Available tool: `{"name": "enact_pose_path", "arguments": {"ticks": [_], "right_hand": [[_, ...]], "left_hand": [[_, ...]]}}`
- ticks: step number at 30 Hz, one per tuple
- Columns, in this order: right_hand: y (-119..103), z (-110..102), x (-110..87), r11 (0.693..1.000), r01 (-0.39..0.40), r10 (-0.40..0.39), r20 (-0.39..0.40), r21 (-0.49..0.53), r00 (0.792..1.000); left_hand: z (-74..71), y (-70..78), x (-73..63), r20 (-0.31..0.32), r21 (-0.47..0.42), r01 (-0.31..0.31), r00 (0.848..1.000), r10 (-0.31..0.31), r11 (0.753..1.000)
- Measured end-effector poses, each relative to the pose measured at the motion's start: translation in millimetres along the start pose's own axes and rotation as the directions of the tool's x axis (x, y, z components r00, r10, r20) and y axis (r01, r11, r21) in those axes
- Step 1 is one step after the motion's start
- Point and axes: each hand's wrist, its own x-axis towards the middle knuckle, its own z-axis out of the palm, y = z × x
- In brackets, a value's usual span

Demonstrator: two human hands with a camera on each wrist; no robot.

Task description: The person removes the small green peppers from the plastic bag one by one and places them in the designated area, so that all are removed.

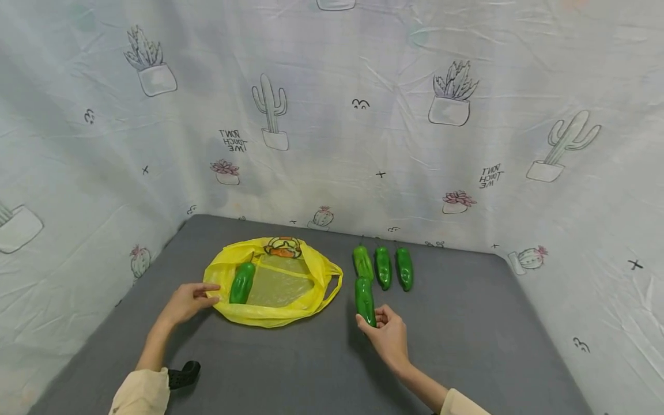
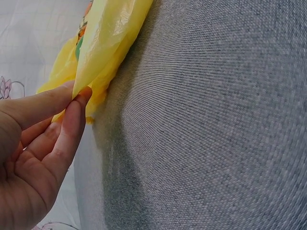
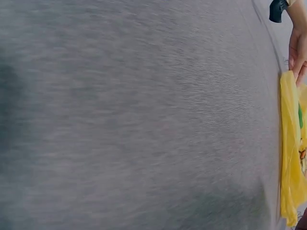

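Note:
A yellow plastic bag (image 1: 270,316) lies with its mouth spread wide, one green pepper (image 1: 242,283) inside at its left. My left hand (image 1: 191,302) pinches the bag's left rim between thumb and fingers; the left wrist view shows the yellow film (image 2: 103,52) caught at the fingertips. To the right of the bag, my right hand (image 1: 386,337) grips the lower end of another green pepper (image 1: 365,300), its far end overlapping a lighter green pepper (image 1: 362,260) behind. In the right wrist view the held pepper is out of sight.
Two more green peppers (image 1: 383,266) lie side by side at the back right of the grey tabletop (image 1: 467,334). The bag's handle loop (image 1: 336,282) sticks out toward them. A pale curtain with plant drawings (image 1: 332,115) hangs close behind the table and along its sides.

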Motion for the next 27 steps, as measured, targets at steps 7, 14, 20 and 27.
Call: {"name": "enact_pose_path", "arguments": {"ticks": [7,14,20,27], "right_hand": [[10,-21,-3.1,0.999,-0.03,0.029,-0.038,-0.037,0.999],[21,-26,-8.8,0.984,-0.009,0.009,0.002,-0.175,1.0],[25,-21,-14.4,0.974,0.007,0.009,0.067,-0.229,0.998],[27,-19,-16.5,0.947,0.059,-0.018,0.133,-0.316,0.991]], "left_hand": [[-1.0,0.1,-0.3,-0.008,0.022,-0.002,1.0,0.002,1.0],[-1.8,-1.3,1.7,-0.013,0.038,0.002,1.0,-0.002,0.999],[-1.9,-2.8,2.7,-0.007,0.039,0.009,1.0,-0.009,0.999],[0.2,-1.8,2.7,0.004,0.04,0.037,0.999,-0.037,0.999]]}}
